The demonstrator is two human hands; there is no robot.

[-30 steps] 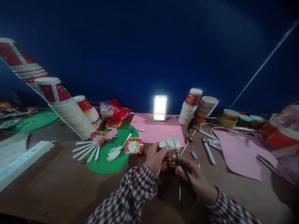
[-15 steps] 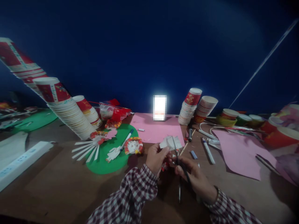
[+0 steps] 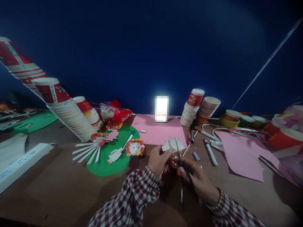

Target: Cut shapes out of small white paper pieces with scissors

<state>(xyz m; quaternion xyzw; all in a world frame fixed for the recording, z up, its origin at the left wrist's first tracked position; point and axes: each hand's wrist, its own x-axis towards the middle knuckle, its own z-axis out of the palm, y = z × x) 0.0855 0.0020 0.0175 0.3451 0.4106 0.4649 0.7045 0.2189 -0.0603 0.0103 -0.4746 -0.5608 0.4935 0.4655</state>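
My left hand [image 3: 159, 160] pinches a small piece of whitish paper [image 3: 168, 144] by its near edge, thumb on top. In my right hand [image 3: 197, 178] is a pair of dark scissors [image 3: 187, 171], fingers closed around the handles. One scissor blade lies across the paper's upper face, pointing away from me. Below the hands a thin metal pointed tool [image 3: 182, 192] is visible, its other end hidden by my right hand. A few red and white scraps [image 3: 166, 168] show between my hands.
A green paper disc [image 3: 104, 168] at left bears cut-paper decorations [image 3: 135, 147] and a marker. Leaning paper-cup stacks [image 3: 68, 113] stand left, more cups [image 3: 193, 107] behind right. Pink sheets [image 3: 241, 157], markers [image 3: 210, 153], paint pots [image 3: 247, 121] and a power strip [image 3: 26, 165] lie around.
Both hands stay in nearly the same place. The scissor blade over the paper has shifted very slightly; the whole view has moved by a tiny amount.
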